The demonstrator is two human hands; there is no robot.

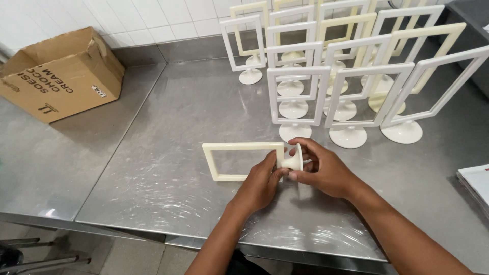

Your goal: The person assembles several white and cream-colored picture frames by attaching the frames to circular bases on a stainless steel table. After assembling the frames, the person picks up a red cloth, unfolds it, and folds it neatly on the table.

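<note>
A: Seen from above, at a steel bench (168, 168): cream plastic frame (243, 161) lying flat near the front edge, round foot (294, 162) at its right end, tipped on its side.

B: Hands?

A: Left hand (262, 179) clamped on the frame's right end, where the stem begins. Right hand (322, 172) closed around the round foot, thumb and fingers pinching its rim.

B: Handling?

A: Likely light and stiff, hard moulded plastic. Thin rails, probably prone to flexing or snapping if twisted hard. Smooth, perhaps a little slippery. Safest hold looks to be close to the joint, on the thick lower rail and the foot, not out on the long thin sides.

B: Surroundings?

A: Rows of standing frames (351, 81), white and cream, upright on their feet behind. Cardboard box (58, 74) well apart, far left, against the tiled wall (127, 18).
</note>
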